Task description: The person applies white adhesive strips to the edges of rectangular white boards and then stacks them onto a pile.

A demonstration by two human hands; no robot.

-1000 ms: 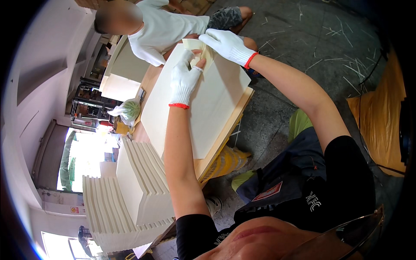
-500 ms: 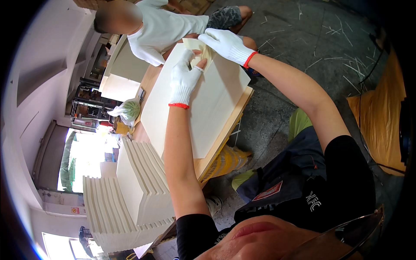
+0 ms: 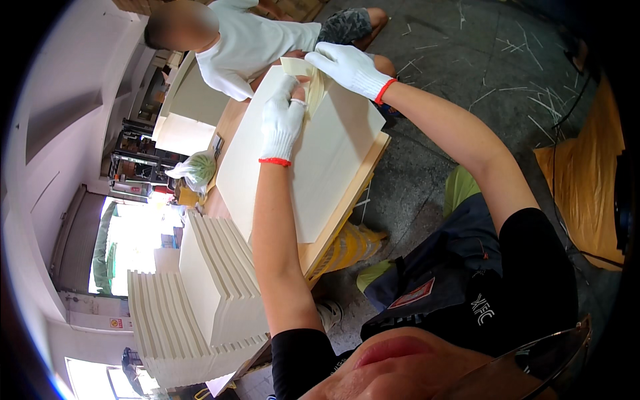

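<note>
A large white board (image 3: 333, 160) lies on a wooden table, a shadow across its far right part. At its far end is a loose, curled cream strip (image 3: 315, 93), which looks like paper. My left hand (image 3: 281, 123), in a white knit glove with bare thumb and fingertips, rests on the board, thumb drawn in against the fingers at the strip's left side. My right hand (image 3: 347, 69), in a white glove with a red cuff, is closed at the strip's far right edge. The fingertips of both hands are partly hidden.
Across the table sits a person in a white shirt (image 3: 267, 40). Stacked white boards (image 3: 167, 320) stand at the near left. A bagged green melon (image 3: 199, 168) lies by the table's left edge. Thin white scraps (image 3: 547, 100) litter the floor, near brown wrapping (image 3: 580, 180) at the right.
My left thumb has drawn in toward the fingers, uncovering more of the strip. My right hand has hardly moved, and the board stays in place.
</note>
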